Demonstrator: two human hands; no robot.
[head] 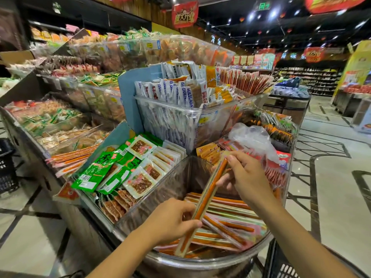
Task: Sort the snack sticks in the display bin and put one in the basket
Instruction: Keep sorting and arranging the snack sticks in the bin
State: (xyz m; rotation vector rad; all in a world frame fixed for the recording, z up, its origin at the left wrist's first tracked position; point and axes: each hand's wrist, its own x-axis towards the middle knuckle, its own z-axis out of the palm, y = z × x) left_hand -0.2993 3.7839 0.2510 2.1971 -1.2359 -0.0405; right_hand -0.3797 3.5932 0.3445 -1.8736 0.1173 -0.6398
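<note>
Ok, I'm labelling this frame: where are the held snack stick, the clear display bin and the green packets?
held snack stick (209, 194): head view, its orange middle.
display bin (156, 190): head view, clear left wall.
green packets (94, 171): head view, biggest packet's front.

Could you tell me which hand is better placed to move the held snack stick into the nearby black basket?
Probably the right. The right hand pinches the snack stick at its upper end, and the black basket sits below that arm; the left hand grips the stick lower, on the far side.
</note>
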